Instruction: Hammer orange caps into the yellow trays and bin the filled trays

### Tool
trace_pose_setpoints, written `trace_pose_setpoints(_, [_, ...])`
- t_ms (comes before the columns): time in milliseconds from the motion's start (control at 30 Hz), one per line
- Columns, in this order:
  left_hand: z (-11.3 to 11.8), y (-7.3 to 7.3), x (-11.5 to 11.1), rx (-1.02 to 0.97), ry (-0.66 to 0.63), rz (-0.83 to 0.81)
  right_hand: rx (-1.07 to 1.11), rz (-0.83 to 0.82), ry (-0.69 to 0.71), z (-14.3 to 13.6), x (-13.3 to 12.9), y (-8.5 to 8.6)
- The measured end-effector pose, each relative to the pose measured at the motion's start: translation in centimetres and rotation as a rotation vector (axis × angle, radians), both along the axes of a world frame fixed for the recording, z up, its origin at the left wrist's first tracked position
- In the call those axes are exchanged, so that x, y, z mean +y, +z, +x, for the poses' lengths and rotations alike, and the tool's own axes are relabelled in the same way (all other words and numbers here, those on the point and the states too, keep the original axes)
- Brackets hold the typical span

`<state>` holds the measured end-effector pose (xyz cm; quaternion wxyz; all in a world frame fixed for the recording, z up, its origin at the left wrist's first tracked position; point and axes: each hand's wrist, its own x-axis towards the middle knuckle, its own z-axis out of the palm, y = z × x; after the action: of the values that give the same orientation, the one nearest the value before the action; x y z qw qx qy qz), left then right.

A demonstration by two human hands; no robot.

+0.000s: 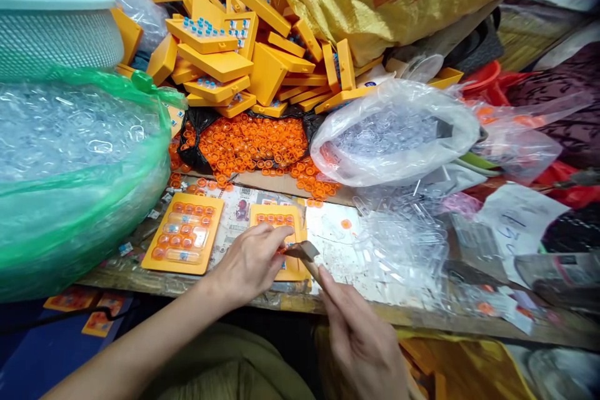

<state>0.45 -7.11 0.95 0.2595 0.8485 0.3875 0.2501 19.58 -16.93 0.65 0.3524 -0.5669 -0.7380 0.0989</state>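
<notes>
Yellow tray [298, 271] seems light and stiff, best held by its edges; my right hand [360, 328] grips a blade [304, 251]; my left hand's [250, 259] hold I can't tell.

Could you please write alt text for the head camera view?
The right hand holds a blade-like tool close to the left hand, over a yellow tray. A second yellow tray lies to the left; behind are orange pieces and heaped yellow cases.

Basket [56, 44]: pale blue mesh, upper left
Sack [347, 6]: yellow, orange print, top
Paper [509, 225]: white, handwritten, right
Cloth [579, 72]: purple, dark-patterned, far right
</notes>
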Motion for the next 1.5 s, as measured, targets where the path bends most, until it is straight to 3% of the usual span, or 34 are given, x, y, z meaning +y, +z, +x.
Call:
trace_pose_setpoints(100, [-0.1,-0.4,-0.1,-0.085,0.030,-0.017,-0.082,-0.042,-0.017,0.2,-0.1,-0.2])
trace_pose_setpoints(333, [0.0,-1.5,-0.7,-0.174,0.078,0.004,-0.047,-0.001,-0.004,-0.2,0.1,-0.3])
trace_pose_setpoints(433, [0.1,-1.4,-1.1,-0.210,0.103,0.009,-0.091,-0.030,0.020,-0.4,0.1,-0.5])
trace_pose_setpoints(533, [-1.0,-0.9,-0.1,-0.202,0.147,0.012,-0.002,-0.074,-0.009,-0.2,0.1,-0.5])
trace_pose_setpoints(600, [-2.5,-0.4,1.8,-0.104,0.230,0.077,0.082,-0.065,-0.067,-0.1,0.2,-0.4])
trace_pose_setpoints(667, [-4.0,0.3,4.3,0.118,0.342,0.147,0.142,-0.023,-0.143,0.1,0.3,-0.2])
trace_pose_setpoints(767, [-5.3,1.1,7.7,0.528,0.399,0.006,0.186,0.020,-0.225,0.1,0.7,0.1])
trace_pose_setpoints(867, [-5.2,1.5,9.0,0.613,0.378,-0.079,0.202,0.023,-0.256,0.0,0.8,0.2])
trace_pose_setpoints(1033, [-4.5,0.7,8.0,0.413,0.152,-0.234,0.219,-0.027,-0.325,0.2,0.3,-0.3])
trace_pose_setpoints(1100, [-4.4,0.1,7.7,0.423,0.096,-0.198,0.223,-0.042,-0.324,0.0,0.1,-0.5])
trace_pose_setpoints(1267, [-4.2,-0.8,7.0,0.507,0.109,-0.080,0.217,-0.033,-0.272,-0.7,0.4,-0.5])
trace_pose_setpoints(1500, [-3.5,-0.5,5.9,0.557,0.140,0.032,0.199,-0.029,-0.251,-1.0,0.1,-0.6])
